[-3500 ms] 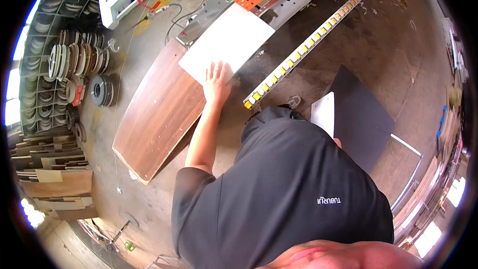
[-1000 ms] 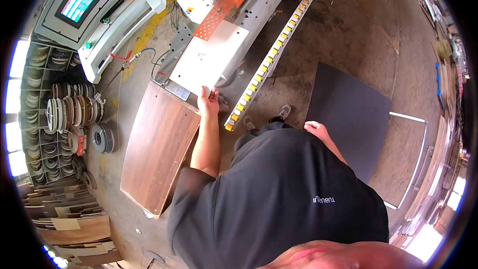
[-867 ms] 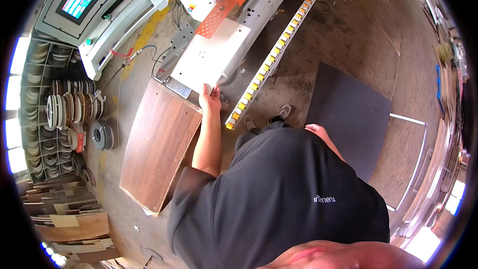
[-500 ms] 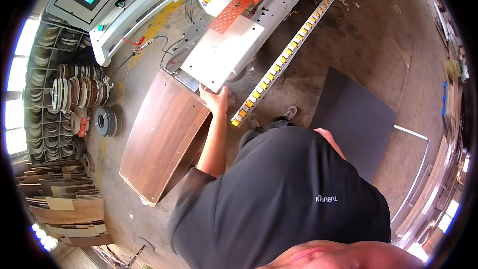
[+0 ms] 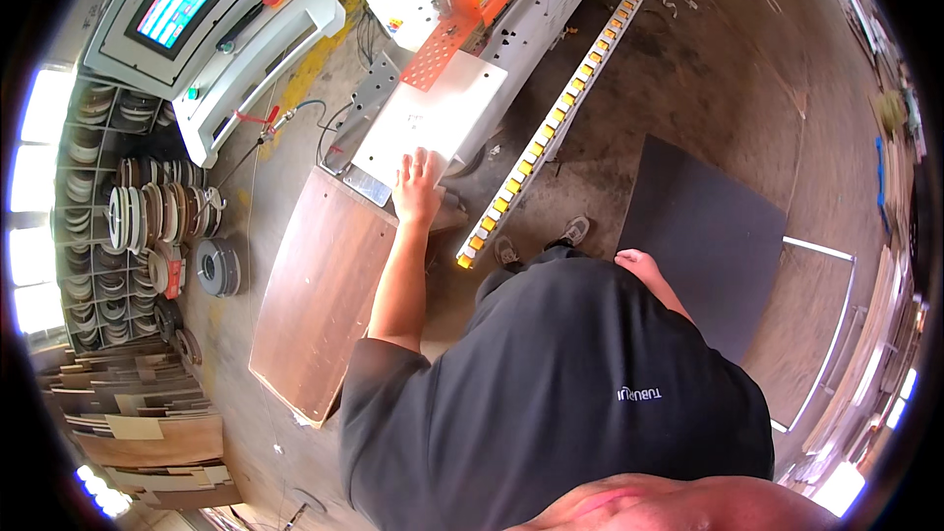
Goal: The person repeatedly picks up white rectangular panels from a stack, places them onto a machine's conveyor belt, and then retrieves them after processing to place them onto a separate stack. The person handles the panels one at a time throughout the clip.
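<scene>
My left hand point(image 5: 418, 192) rests with fingers stretched out over the near edge of a white machine plate point(image 5: 433, 118). Nothing is held in it. Below that arm is a wood-grain box-like cabinet point(image 5: 324, 285), its far end close to the plate. My right hand point(image 5: 639, 264) hangs at my right side, beside the left edge of a large dark grey panel point(image 5: 708, 236). Its fingers look curled in, and what they hold, if anything, is hidden. Whether it touches the panel I cannot tell.
A rail with yellow rollers point(image 5: 536, 147) runs away from me at centre. An orange perforated guard point(image 5: 433, 54) meets the plate. At the left stand a control console point(image 5: 246, 49), edge-band rolls point(image 5: 147, 216) and stacked boards point(image 5: 147, 438). A white frame point(image 5: 821, 248) lies at right.
My left hand has shifted from gripping around the plate's near corner to lying flat on top of it. The right hand shows slightly more. The whole view has shifted a little.
</scene>
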`<state>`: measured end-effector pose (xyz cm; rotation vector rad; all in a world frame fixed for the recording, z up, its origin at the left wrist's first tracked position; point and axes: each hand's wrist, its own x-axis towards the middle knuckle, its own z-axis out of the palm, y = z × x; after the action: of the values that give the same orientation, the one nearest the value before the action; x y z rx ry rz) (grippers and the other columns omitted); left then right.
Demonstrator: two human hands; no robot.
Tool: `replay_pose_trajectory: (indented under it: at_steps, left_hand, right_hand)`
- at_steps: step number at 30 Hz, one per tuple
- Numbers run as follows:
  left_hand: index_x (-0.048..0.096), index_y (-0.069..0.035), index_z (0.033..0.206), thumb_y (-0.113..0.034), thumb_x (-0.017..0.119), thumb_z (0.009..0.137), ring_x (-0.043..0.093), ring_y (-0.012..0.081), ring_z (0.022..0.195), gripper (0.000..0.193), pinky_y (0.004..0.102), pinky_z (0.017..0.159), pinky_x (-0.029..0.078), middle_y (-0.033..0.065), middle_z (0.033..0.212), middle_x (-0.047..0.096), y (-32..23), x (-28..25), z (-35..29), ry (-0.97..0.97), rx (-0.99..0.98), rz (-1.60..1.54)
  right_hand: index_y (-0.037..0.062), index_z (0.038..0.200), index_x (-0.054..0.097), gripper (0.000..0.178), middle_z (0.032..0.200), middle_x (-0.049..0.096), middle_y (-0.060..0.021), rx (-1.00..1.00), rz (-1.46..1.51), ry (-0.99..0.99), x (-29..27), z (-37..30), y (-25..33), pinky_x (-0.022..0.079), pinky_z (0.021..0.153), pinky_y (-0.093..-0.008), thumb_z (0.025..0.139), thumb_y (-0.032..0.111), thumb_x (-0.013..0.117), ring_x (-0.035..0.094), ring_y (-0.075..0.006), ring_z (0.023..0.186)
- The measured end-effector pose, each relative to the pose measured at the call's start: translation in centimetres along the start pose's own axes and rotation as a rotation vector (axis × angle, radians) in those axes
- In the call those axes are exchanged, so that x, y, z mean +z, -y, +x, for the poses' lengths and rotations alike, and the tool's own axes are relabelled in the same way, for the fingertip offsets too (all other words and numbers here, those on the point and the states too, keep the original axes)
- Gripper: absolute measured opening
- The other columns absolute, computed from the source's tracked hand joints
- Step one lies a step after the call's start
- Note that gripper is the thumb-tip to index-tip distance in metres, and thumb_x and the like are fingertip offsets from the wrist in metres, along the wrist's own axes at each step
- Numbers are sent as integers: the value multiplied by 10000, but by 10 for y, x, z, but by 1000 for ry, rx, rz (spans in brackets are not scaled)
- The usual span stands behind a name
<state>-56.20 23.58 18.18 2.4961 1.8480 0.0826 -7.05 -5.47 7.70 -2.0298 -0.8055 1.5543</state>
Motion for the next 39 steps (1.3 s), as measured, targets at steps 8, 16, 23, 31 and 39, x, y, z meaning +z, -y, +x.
replay_pose_trajectory:
  at_steps: [8, 16, 23, 31, 39]
  left_hand:
    - [456, -198, 1520, -109, 762, 778, 410, 373, 1465, 808, 500, 1178, 383, 106, 1600, 431, -10, 4, 18, -8, -24, -15]
    - [431, -206, 1537, -67, 742, 774, 409, 348, 1466, 836, 472, 1176, 391, 85, 1618, 404, -22, 8, 49, 23, -46, 30]
    - [411, -211, 1552, -68, 729, 787, 401, 351, 1473, 840, 469, 1177, 392, 90, 1620, 403, -24, 13, 53, 28, -33, 23]
    - [391, -215, 1569, -76, 693, 806, 393, 350, 1480, 833, 461, 1177, 393, 90, 1629, 391, -22, 20, 53, 22, -32, 51]
    - [390, -200, 1571, -97, 689, 817, 397, 347, 1473, 818, 466, 1128, 447, 89, 1628, 387, -47, 3, 95, 59, -3, 73]
  right_hand:
    - [29, 1125, 735, 329, 893, 734, -41, 20, -60, -32, -4, -15, -30, 521, 701, -281, 915, 282, 744, 665, -123, 777]
    - [13, 1130, 735, 349, 963, 748, -51, 46, -130, 36, -9, -3, -13, 542, 797, -307, 925, 295, 735, 693, -148, 872]
    - [19, 1183, 712, 344, 1030, 743, -51, 78, -20, 12, -2, 9, 7, 539, 876, -285, 931, 250, 748, 682, -130, 959]
    - [23, 1132, 736, 333, 933, 750, -56, -32, -81, -16, 0, -17, -22, 551, 754, -310, 938, 293, 715, 690, -151, 803]
    - [14, 1080, 741, 305, 919, 744, -57, 63, -9, -81, 17, -65, -24, 549, 733, -315, 927, 276, 725, 688, -157, 770]
